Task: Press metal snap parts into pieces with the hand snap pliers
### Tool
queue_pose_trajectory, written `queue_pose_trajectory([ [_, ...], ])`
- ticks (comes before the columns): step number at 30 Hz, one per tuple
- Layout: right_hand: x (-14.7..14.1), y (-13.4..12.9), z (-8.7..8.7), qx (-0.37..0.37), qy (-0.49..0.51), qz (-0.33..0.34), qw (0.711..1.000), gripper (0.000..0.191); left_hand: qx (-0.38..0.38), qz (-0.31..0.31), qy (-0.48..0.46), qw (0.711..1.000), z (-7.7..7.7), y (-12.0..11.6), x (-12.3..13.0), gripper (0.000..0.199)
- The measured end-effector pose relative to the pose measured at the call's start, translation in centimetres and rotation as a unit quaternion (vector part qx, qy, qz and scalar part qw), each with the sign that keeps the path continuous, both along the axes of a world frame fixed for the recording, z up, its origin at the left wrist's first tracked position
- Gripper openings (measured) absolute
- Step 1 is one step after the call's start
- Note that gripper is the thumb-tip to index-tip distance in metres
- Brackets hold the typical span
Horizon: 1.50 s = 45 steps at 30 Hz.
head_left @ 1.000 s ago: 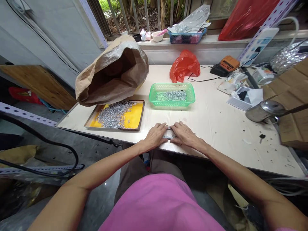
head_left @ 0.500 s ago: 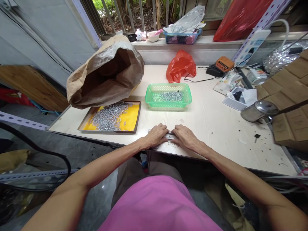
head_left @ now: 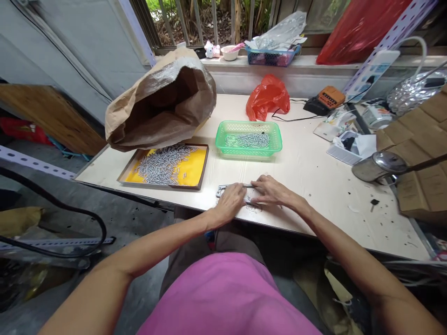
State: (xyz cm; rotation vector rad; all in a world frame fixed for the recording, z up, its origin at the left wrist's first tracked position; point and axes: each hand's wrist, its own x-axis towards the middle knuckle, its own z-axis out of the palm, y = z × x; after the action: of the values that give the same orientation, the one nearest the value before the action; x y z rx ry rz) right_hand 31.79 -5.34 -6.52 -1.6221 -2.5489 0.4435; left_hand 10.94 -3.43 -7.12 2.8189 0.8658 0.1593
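A flat metal fixture with holes lies on the table by its front edge, partly hidden under my hands. My left hand is closed over its middle, fingers bent and pressed onto the metal. From the other side my right hand grips the fixture's right end, thumb near the front and fingers at the back by a thin bar. Small silvery pins fill part of a green plastic basket beyond the hands. Many more pins are heaped in a yellow-lined tray to the left.
An open brown paper sack leans over the tray's back edge. Behind the basket sits a red plastic bag. At the right stand an orange-and-black charger, a white box, a metal pot and cardboard.
Both hands have shifted on the fixture: the left has drawn back toward me, baring its left end, and the right has moved slightly right. The view has turned slightly left.
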Motion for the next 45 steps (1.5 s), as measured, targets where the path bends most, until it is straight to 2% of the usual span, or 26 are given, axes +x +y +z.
queue_pose_trajectory([
  [2, 0.5, 0.5, -0.1, 0.008, 0.006, -0.014, 1.000, 0.034, 0.005, -0.024, -0.036, 0.999, -0.9, -1.8, -0.2, 0.031],
  [5, 0.5, 1.6, -0.4, 0.044, -0.027, -0.075, 0.996, 0.023, -0.023, -0.048, -0.079, 0.995, -1.9, -4.0, -0.3, 0.034],
  [10, -1.3, 3.9, 0.6, 0.068, -0.071, -0.133, 0.986, 0.023, -0.052, -0.037, -0.118, 0.991, -2.0, -4.8, -0.1, 0.036],
  [12, -3.3, 4.2, 1.4, 0.072, -0.068, -0.083, 0.992, 0.025, -0.053, -0.039, -0.134, 0.989, -2.0, -4.7, -0.1, 0.039],
  [14, -5.8, 3.9, 2.0, 0.070, -0.048, 0.034, 0.996, 0.026, -0.059, -0.035, -0.146, 0.987, -2.2, -4.7, -0.2, 0.041],
  [17, -9.2, 3.2, 2.5, 0.055, -0.049, 0.201, 0.977, 0.017, -0.069, -0.051, -0.148, 0.985, -2.4, -5.5, -1.1, 0.037],
  [19, -10.5, 3.2, 2.4, 0.053, -0.074, 0.248, 0.964, 0.015, -0.061, -0.091, -0.155, 0.982, -2.2, -6.5, -2.3, 0.032],
  [21, -10.9, 3.4, 2.2, 0.058, -0.101, 0.263, 0.958, 0.014, -0.040, -0.124, -0.182, 0.975, -1.7, -7.3, -3.8, 0.029],
  [23, -10.9, 3.6, 2.1, 0.068, -0.121, 0.275, 0.951, 0.015, -0.017, -0.122, -0.216, 0.969, -1.0, -7.7, -5.4, 0.025],
  [26, -10.8, 3.8, 2.0, 0.073, -0.135, 0.292, 0.944, 0.015, 0.000, -0.058, -0.233, 0.971, 0.5, -6.7, -8.0, 0.020],
  [28, -10.8, 3.9, 1.8, 0.068, -0.129, 0.278, 0.949, 0.016, 0.009, 0.045, -0.224, 0.973, 1.5, -5.0, -9.5, 0.021],
  [30, -11.0, 4.0, 1.7, 0.064, -0.115, 0.248, 0.960, 0.019, 0.018, 0.156, -0.215, 0.964, 2.1, -3.0, -10.9, 0.023],
  [32, -11.1, 4.0, 1.5, 0.068, -0.108, 0.226, 0.966, 0.021, 0.024, 0.221, -0.199, 0.954, 2.4, -0.9, -12.1, 0.024],
  [40, -11.6, 3.5, 0.5, 0.115, -0.097, 0.311, 0.939, 0.017, 0.044, 0.373, -0.042, 0.926, 2.3, 6.4, -15.9, 0.026],
  [42, -12.1, 3.7, 0.0, 0.104, -0.075, 0.295, 0.947, 0.020, 0.032, 0.385, -0.007, 0.923, 2.3, 7.5, -15.9, 0.027],
  [45, -12.1, 4.5, 0.3, 0.112, -0.001, 0.216, 0.970, 0.019, 0.012, 0.404, 0.033, 0.914, 2.3, 8.6, -15.3, 0.024],
])
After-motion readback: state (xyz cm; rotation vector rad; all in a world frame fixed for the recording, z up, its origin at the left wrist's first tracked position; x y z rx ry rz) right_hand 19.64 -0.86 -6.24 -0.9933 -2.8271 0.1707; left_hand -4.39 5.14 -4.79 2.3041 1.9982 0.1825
